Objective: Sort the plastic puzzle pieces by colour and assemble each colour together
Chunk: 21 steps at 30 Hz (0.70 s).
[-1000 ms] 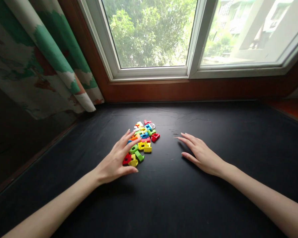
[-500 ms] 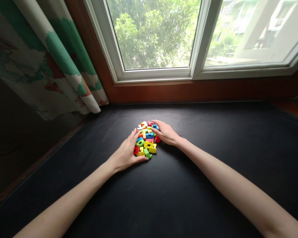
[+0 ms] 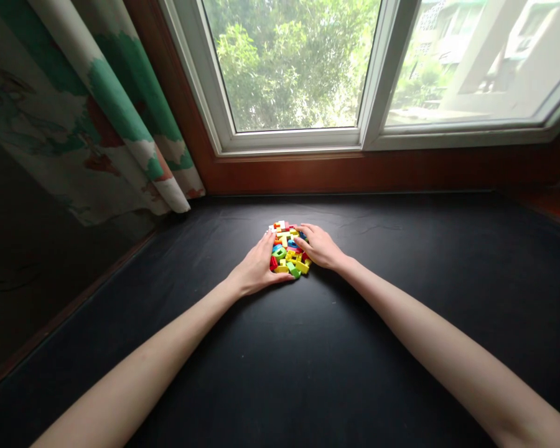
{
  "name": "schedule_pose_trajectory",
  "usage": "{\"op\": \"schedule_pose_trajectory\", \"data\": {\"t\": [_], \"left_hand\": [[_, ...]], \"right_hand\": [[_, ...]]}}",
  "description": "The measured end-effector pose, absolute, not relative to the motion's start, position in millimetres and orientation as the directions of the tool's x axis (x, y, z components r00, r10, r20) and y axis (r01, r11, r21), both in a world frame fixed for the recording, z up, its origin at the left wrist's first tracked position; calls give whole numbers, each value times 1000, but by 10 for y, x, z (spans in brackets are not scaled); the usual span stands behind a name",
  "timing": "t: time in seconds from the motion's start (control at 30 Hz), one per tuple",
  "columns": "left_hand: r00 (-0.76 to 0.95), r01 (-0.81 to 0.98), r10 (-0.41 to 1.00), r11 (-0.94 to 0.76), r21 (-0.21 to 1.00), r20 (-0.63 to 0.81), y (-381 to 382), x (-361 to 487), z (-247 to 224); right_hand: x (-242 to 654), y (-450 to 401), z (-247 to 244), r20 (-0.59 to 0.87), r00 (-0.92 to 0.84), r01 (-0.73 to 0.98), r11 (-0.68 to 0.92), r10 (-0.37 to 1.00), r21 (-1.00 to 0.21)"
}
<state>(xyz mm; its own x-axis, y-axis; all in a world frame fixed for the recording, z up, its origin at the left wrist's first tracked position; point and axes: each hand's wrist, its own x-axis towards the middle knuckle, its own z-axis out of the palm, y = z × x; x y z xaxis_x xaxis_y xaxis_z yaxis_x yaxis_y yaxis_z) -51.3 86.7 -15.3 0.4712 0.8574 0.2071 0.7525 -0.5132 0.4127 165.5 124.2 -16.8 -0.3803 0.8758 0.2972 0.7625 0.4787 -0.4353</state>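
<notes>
A tight pile of several small plastic toy pieces (image 3: 289, 249) lies on the black tabletop (image 3: 298, 367), in red, yellow, green, blue, orange and white. Some of them look like block letters. My left hand (image 3: 256, 264) lies along the pile's left and near side, thumb and fingers spread around its edge. On the other side my right hand (image 3: 321, 247) rests against the pile's right edge, its fingers stretched over the pieces there. Neither hand is closed on a piece. Pieces under the fingers are partly hidden.
Behind the table stands a white-framed window (image 3: 289, 140) above a reddish-brown wooden sill (image 3: 284, 173). A green and white patterned curtain (image 3: 135, 130) hangs at the left, its lower end reaching the table's back left corner.
The pile has slid to the right and slightly away from me, pushed by my left hand. My right hand has shifted slightly right. The pieces stand closer together.
</notes>
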Motion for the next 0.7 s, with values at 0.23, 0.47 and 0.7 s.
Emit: {"op": "schedule_pose_trajectory", "data": {"t": [0.23,0.47,0.7], "left_hand": [[500,721,836,-546,427,227,1082,-386,-199],[473,728,844,-536,428,253,1202,-306,-232],[412,787,867,-494,370,282,1196,-273,-202]], "right_hand": [[1756,1319,-182,326,-328,781,449,887,-434],[1828,1370,-225,376,-267,782,427,888,-453],[2043,1058,-192,443,-184,808,391,878,-441]]}}
